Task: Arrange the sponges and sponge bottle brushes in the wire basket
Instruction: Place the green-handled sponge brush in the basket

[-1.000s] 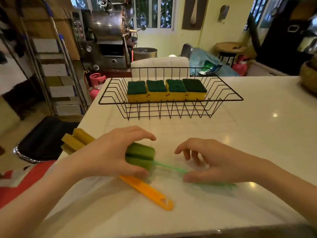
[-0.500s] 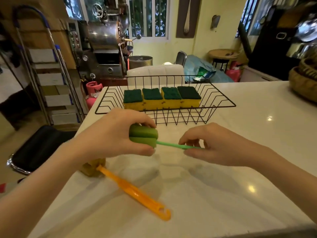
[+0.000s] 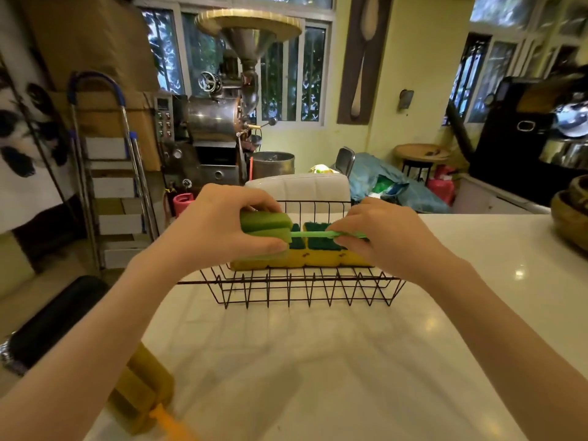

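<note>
I hold a green sponge bottle brush (image 3: 270, 229) level over the black wire basket (image 3: 302, 289). My left hand (image 3: 219, 227) grips its green sponge head. My right hand (image 3: 381, 233) pinches its thin green handle. Beneath the brush, a row of yellow sponges with dark green tops (image 3: 313, 254) lies in the basket, partly hidden by my hands. A yellow sponge brush with an orange handle (image 3: 149, 396) lies on the white counter at the lower left, under my left forearm.
The white counter (image 3: 318, 361) stretches in front of the basket. A woven bowl (image 3: 569, 218) sits at the counter's right edge. A white chair back (image 3: 299, 189) stands just behind the basket. A step ladder and a metal roasting machine stand further back on the left.
Both hands lifted the green brush off the counter and carried it forward, over the basket and its sponges. The orange-handled brush stayed on the counter.
</note>
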The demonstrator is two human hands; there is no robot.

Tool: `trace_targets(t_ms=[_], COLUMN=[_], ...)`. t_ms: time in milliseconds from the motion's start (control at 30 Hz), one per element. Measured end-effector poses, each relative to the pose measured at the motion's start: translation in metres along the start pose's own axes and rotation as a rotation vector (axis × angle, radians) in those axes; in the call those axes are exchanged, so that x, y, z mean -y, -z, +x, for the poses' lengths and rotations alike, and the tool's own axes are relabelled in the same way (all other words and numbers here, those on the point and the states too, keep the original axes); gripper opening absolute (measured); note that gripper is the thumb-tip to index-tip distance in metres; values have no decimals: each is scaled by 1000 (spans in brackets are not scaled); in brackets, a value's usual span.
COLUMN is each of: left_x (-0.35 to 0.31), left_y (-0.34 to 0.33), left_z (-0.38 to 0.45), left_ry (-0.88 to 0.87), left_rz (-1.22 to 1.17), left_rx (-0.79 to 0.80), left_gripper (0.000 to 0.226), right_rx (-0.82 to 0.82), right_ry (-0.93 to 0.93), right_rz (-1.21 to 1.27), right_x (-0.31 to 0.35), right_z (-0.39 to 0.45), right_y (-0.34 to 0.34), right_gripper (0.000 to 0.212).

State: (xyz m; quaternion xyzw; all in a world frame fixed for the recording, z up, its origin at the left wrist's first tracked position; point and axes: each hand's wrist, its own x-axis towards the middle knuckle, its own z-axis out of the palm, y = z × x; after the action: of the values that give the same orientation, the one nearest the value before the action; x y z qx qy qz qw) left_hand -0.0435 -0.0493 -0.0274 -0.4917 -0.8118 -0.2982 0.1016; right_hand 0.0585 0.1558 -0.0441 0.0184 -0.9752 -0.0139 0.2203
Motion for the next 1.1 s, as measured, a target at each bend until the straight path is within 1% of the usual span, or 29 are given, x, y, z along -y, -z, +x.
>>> trace_targets(t_ms=[67, 167, 267, 333, 400, 433, 467, 533, 567, 600, 633, 700, 800, 867, 900, 967, 1000, 1033, 1100], left_x=[4, 10, 14, 15, 16, 18, 19, 22, 23, 23, 23, 20, 17, 18, 20, 25, 28, 31, 37], left_y=[-1, -2, 2, 5, 6, 5, 3, -7, -13, -19, -24, -33, -40, -41, -40, -36, -33, -31, -29], left_z=[10, 23, 32, 36, 37, 38, 39, 41, 42, 44, 44, 44, 45, 44, 44, 43, 43, 43, 42], left_ry=[-10, -39, -65, -41, 32, 79, 141, 271, 310, 329, 337, 343, 284, 249, 236, 222, 224, 231, 243], left_rz=[42, 92, 60, -129, -427, -532, -576, -523, -472, -440, -431, -440, -346, -287, -245, -142, -97, -54, 40], left_rx=[-52, -152, -252, -308, -329, -316, -269, -82, 20, 102, 159, 219, 198, 167, 159, 157, 160, 164, 191], left_gripper=[44, 47, 54, 69, 79, 80, 83, 91, 87, 78, 67, 50, 33, 25, 23, 22, 22, 23, 23], right_rx=[-19, -64, -85, -90, -111, -124, -133, -155, -163, -161, -158, -166, -179, -138, -95, -38, -69, -152, -327], right_ry=[-4, -43, -86, -135, -215, -268, -324, -427, -463, -490, -512, -568, -620, -596, -567, -471, -415, -366, -265], right_rz=[0, 121, 206, 334, 577, 760, 976, 1336, 1451, 1546, 1627, 1734, 1713, 1629, 1514, 1172, 1061, 1036, 1099], right_x=[-6, -16, -26, -30, -33, -32, -29, -22, -18, -14, -10, -2, 7, 10, 10, 4, 0, -5, -15], right_z=[12, 28, 37, 38, 37, 37, 37, 38, 38, 39, 39, 40, 40, 39, 39, 37, 35, 34, 29], right_y=[-10, -21, -30, -35, -40, -40, -40, -40, -41, -42, -44, -49, -55, -52, -49, -38, -31, -23, -5], right_gripper=[29, 28, 27, 25, 21, 19, 18, 20, 19, 18, 17, 16, 20, 21, 20, 14, 11, 10, 14])
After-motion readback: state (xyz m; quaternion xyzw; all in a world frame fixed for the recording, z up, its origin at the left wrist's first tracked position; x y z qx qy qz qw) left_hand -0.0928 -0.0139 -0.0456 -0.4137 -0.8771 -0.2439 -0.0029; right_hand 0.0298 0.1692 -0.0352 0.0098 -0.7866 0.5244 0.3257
